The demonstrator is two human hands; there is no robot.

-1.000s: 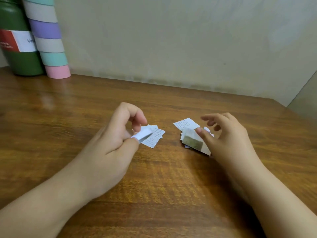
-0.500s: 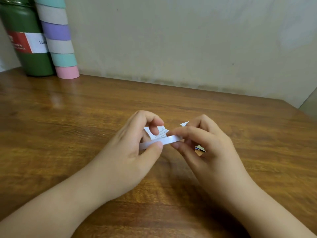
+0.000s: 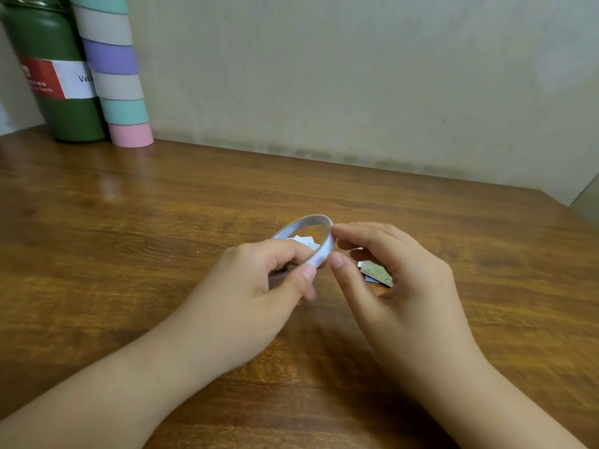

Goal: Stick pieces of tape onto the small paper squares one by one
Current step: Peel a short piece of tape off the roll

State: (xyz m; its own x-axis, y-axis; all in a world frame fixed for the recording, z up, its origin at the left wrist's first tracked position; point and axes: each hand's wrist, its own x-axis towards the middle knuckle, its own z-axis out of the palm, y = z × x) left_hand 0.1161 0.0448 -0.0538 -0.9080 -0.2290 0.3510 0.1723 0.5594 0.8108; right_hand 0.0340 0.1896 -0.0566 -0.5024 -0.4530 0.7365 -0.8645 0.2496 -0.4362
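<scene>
Head view is showing the left hand point(image 3: 259, 286) pinching the tape ring point(image 3: 319, 241) between thumb and fingers, while the right hand's point(image 3: 398, 286) curled fingertips are touching its right edge.

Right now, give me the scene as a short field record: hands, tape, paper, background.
left hand: grips the white tape roll near its lower edge, thumb on the outer face
right hand: fingertips at the roll's right rim, apparently picking at the tape end
tape roll: thin ring, held above the table
paper squares: a few seen through the ring, lying on the table
second paper pile: under the right hand, mostly hidden
back left: green flask, pastel tape stack
</scene>
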